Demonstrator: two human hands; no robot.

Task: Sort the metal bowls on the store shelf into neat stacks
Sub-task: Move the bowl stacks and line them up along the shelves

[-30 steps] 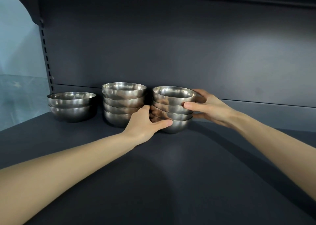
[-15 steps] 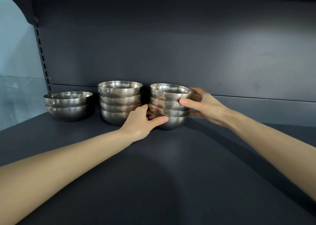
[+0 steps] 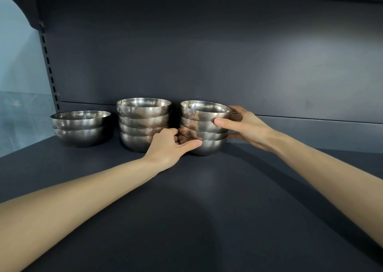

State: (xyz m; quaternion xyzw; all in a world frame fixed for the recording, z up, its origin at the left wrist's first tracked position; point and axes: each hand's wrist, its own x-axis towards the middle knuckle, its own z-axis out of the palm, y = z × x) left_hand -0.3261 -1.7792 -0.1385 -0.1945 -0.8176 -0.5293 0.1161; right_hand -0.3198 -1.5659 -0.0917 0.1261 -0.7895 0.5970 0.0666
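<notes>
Both hands cup right stack [image 3: 204, 126] | left hand [image 3: 167, 147] low, fingers seemingly tucked behind | right hand [image 3: 244, 126] higher

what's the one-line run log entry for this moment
step: squaring right stack | left hand: holds its base | right hand: holds its upper bowls | middle stack: four bowls | left stack: two bowls

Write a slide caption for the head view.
Both hands, left hand and right hand, grip the right stack of bowls on the shelf.
</notes>
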